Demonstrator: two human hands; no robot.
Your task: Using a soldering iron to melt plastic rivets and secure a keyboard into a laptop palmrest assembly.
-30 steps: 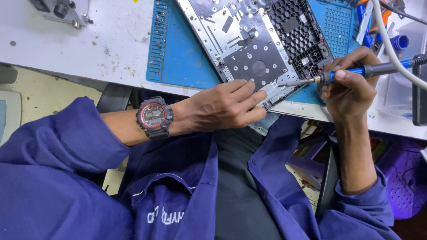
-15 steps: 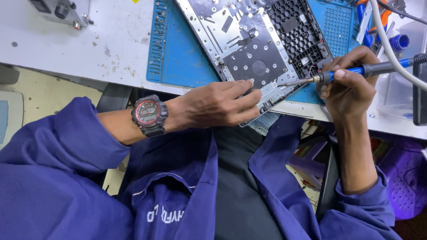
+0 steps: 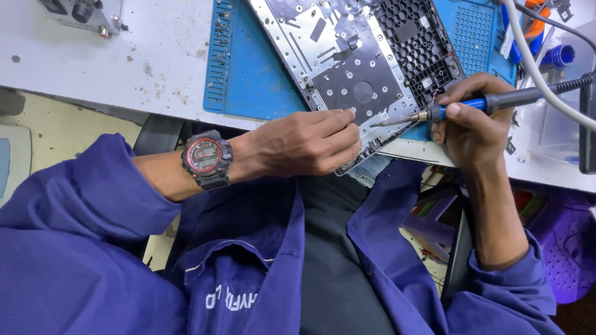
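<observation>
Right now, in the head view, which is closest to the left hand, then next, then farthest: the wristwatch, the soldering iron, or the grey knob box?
From the left hand:
1. Wristwatch, on that same wrist.
2. Soldering iron, to the right, in the right hand.
3. Grey knob box, far top-left corner.

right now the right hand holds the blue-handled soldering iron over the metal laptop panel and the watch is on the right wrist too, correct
Not quite: the watch is on the left wrist, as the head view shows, beside the left hand that rests on the edge of the metal laptop panel. The rest stands: the right hand holds the blue-handled soldering iron with its tip over that panel.
</observation>
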